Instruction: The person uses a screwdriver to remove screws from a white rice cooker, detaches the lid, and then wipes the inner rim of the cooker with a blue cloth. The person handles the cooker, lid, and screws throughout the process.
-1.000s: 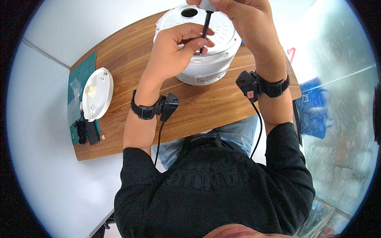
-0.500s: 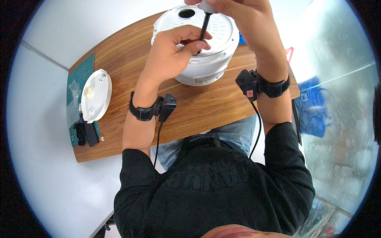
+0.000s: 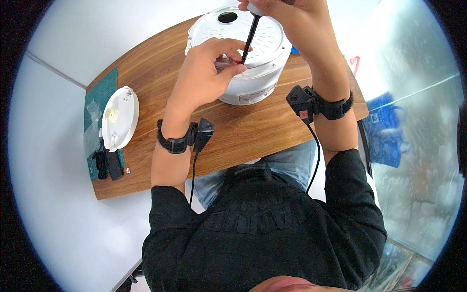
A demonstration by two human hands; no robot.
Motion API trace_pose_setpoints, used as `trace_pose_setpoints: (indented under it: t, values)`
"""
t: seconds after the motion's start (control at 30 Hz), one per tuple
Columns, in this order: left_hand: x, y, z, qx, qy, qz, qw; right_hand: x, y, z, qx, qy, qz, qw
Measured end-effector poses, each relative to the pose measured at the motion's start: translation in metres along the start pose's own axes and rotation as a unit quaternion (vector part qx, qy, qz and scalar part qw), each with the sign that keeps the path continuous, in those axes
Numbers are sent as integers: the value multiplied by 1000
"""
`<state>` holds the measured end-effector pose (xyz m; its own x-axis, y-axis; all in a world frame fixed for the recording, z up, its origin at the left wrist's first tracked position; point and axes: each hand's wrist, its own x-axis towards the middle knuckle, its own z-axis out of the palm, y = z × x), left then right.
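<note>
The right hand (image 3: 287, 12) reaches in from the top edge, wrist bent down, fingers clamped around the handle of a screwdriver (image 3: 249, 36). Its dark shaft runs nearly upright, tilted slightly, tip down on the near rim of a white round appliance (image 3: 243, 48) standing on the wooden table (image 3: 146, 82). The left hand (image 3: 206, 68) curls over the appliance's near side, fingertips pinched together beside the tip. Farther left lies a detached white round cover (image 3: 119, 119).
</note>
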<state>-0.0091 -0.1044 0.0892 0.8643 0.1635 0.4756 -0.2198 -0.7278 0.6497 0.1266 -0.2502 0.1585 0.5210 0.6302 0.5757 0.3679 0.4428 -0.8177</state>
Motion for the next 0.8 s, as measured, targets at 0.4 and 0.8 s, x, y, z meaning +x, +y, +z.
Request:
trace_pose_setpoints:
  t: [0.4, 0.8]
  values:
    - [-4, -9, 7, -2, 61, 20, 998, 0, -4, 8, 122, -19, -42, 992]
    - [0, 41, 21, 48, 79, 102, 990, -23, -28, -39, -15, 111, -74, 991]
